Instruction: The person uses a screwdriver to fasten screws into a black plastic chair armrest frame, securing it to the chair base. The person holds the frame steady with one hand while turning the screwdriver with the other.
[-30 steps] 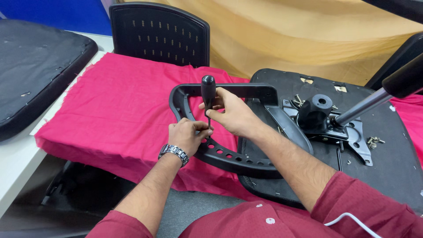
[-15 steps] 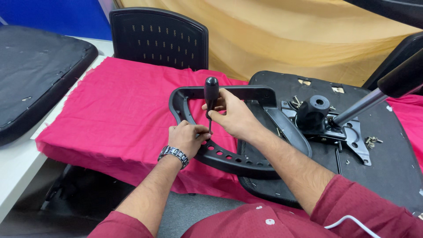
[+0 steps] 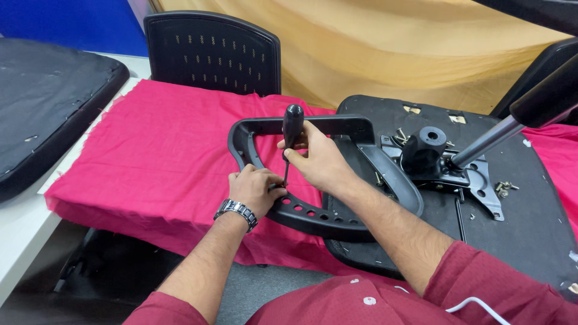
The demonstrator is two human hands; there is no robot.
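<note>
From the head view, the right hand [image 3: 319,162] was closed around the black handle of a screwdriver [image 3: 292,129], held upright with its tip down at the perforated rim of a black armrest frame [image 3: 313,216]. The left hand [image 3: 256,189] was curled over that rim beside the tip, pinning it on the pink cloth [image 3: 156,144] over the bench. The tip could slip from the screw and jab the left fingers, being so close
</note>
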